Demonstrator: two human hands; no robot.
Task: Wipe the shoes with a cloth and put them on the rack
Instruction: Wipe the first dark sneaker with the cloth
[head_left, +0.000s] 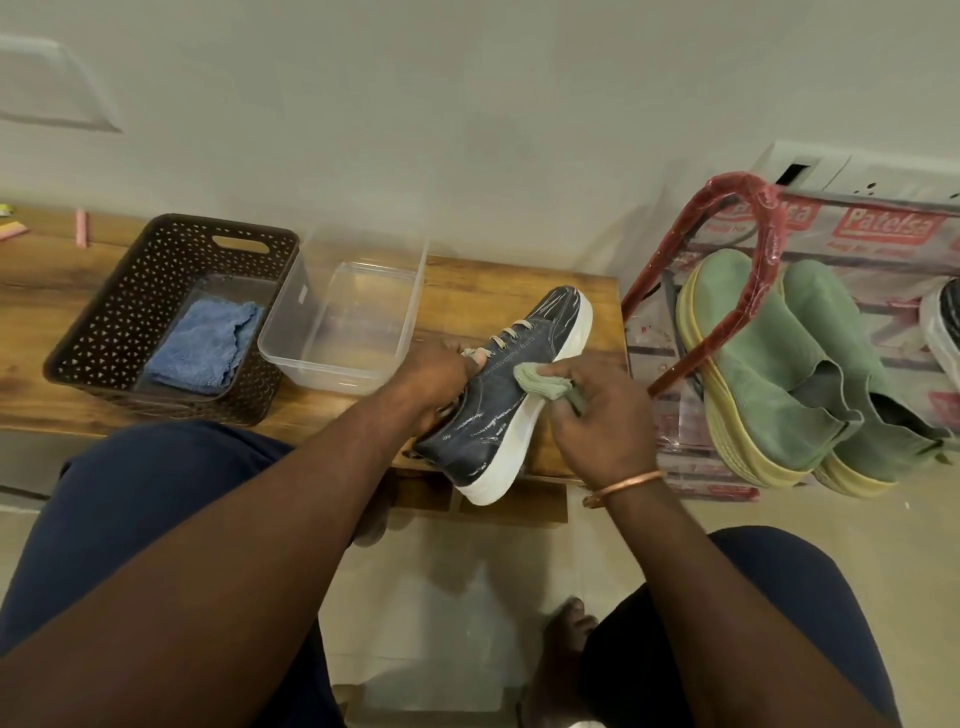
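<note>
On the tabletop (467, 286), my left hand (431, 374) grips the sneaker (493, 400); my right hand (602, 415) pinches the cloth (540, 382). Hard rubbing could twist the sneaker loose.

Left forearm (260, 519) bare, enters from 7 o'clock corner, runs toward 1 o'clock. Left hand (434, 376) near frame centre, back of hand up, fingers curled round shoe (498, 400) at its opening, gripping it. Right forearm (727, 597) bare, enters from 5 o'clock, runs toward 11 o'clock. Bangle (623, 486) on right wrist. Right hand (597, 421) at 4 o'clock of left hand, near but apart. Fingers and thumb pinch bunched cloth (543, 383), cloth touching shoe side. Both wrists roughly straight.
</note>
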